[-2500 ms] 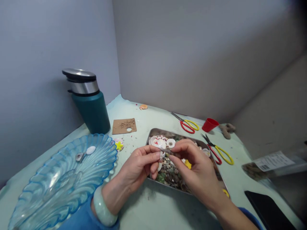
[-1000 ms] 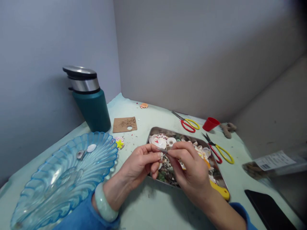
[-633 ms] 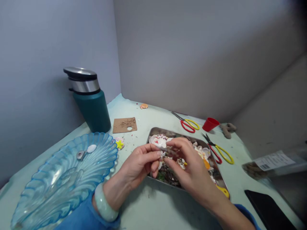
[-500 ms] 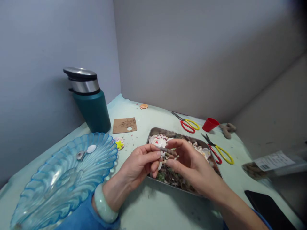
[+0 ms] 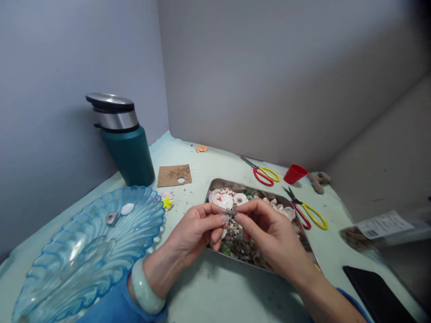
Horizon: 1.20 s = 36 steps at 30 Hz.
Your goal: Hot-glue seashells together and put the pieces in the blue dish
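Observation:
Thumb and index finger of my left hand [image 5: 198,226] pinch one end of a slender grey-brown shell [image 5: 229,211]. The fingertips of my right hand [image 5: 267,229] close on its other end, so both hands meet over the metal tray [image 5: 232,259]. A small whitish, clear-looking bit [image 5: 227,220] hangs just below the shell by the left fingers; what it is cannot be made out. In the tray lie white scallop shells [image 5: 224,199], a white ring-like disc [image 5: 240,199], small pale shells [image 5: 274,205] and dark green and brown pieces, partly covered by my hands.
At left are a blue shell-shaped dish [image 5: 141,224] and a teal bottle [image 5: 129,157]. Behind lie a cardboard piece [image 5: 168,176] and a yellow-star disc [image 5: 167,202]. Scissors [image 5: 266,175], more scissors [image 5: 310,211], a red cup [image 5: 295,174], a bag [image 5: 380,231] and a black phone-like slab [image 5: 377,291] occupy the right.
My right fingers have moved left and closed onto the end of the slender shell; they were more spread around it before. My left hand stays nearly still.

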Each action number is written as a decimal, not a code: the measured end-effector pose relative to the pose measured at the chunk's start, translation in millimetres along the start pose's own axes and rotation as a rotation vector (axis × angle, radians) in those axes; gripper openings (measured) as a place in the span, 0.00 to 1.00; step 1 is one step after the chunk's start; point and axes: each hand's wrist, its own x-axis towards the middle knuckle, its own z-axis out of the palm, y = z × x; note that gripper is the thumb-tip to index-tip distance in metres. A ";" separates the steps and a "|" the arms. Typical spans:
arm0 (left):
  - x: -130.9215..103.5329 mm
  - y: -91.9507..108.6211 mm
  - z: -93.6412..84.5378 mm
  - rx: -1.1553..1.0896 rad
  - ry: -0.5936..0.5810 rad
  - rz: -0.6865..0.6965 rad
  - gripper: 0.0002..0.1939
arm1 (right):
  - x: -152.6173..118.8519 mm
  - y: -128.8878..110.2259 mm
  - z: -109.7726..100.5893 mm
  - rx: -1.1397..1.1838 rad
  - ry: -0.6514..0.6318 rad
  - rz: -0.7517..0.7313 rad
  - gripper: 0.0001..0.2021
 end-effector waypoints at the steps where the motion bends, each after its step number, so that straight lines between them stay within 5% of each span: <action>1: -0.1 0.2 0.3 0.002 0.002 0.001 0.11 | -0.4 0.7 0.1 -0.008 0.003 -0.014 0.05; 11: 0.7 0.0 1.2 -0.009 0.002 -0.006 0.10 | -1.5 2.0 2.0 -0.119 0.049 -0.135 0.02; 36: -0.7 2.4 3.2 -0.010 0.003 -0.013 0.11 | -0.9 2.5 1.6 -0.142 -0.001 -0.103 0.03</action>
